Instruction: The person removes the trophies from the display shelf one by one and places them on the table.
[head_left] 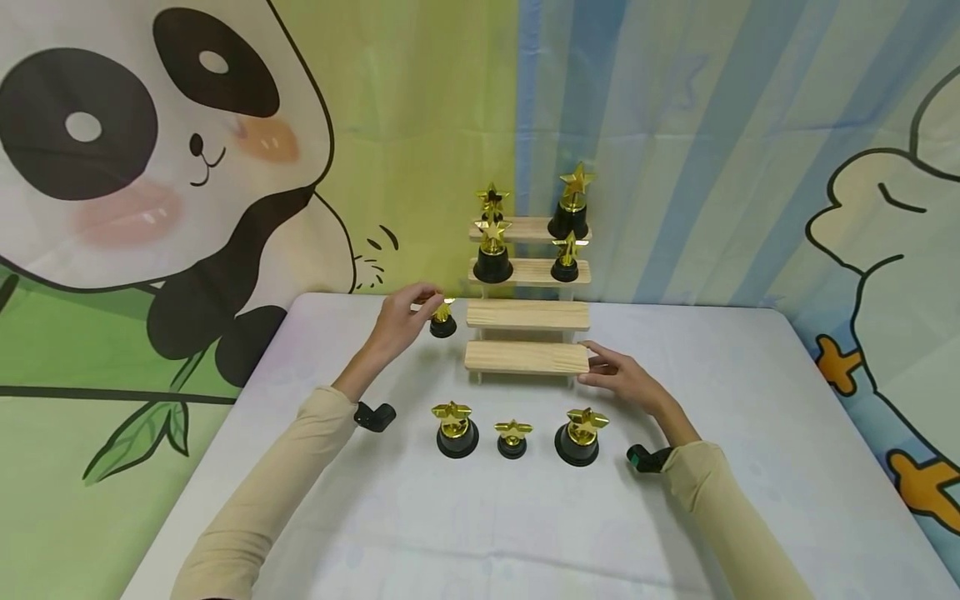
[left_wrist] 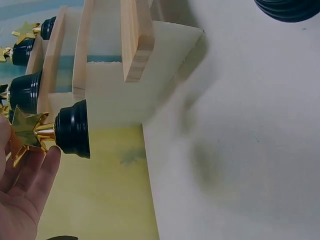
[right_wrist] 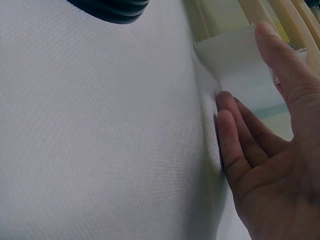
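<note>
In the head view my left hand (head_left: 399,323) holds a small gold star trophy (head_left: 443,325) with a black base, just left of the stepped wooden display shelf (head_left: 528,315). The left wrist view shows fingers about the gold star, the black base (left_wrist: 73,129) pointing away from the palm and off the table. My right hand (head_left: 628,382) is at the right end of the shelf's lowest step (head_left: 525,357). Its fingers (right_wrist: 231,137) are extended near the white tablecloth and side panel, with nothing gripped; whether they touch the shelf is hard to tell.
On the upper two steps stand a top-left trophy (head_left: 492,200), a top-right trophy (head_left: 572,204), a second-step left trophy (head_left: 492,254) and a second-step right trophy (head_left: 566,260). Before the shelf are a left trophy (head_left: 456,433), a smaller trophy (head_left: 512,440) and a right trophy (head_left: 577,442).
</note>
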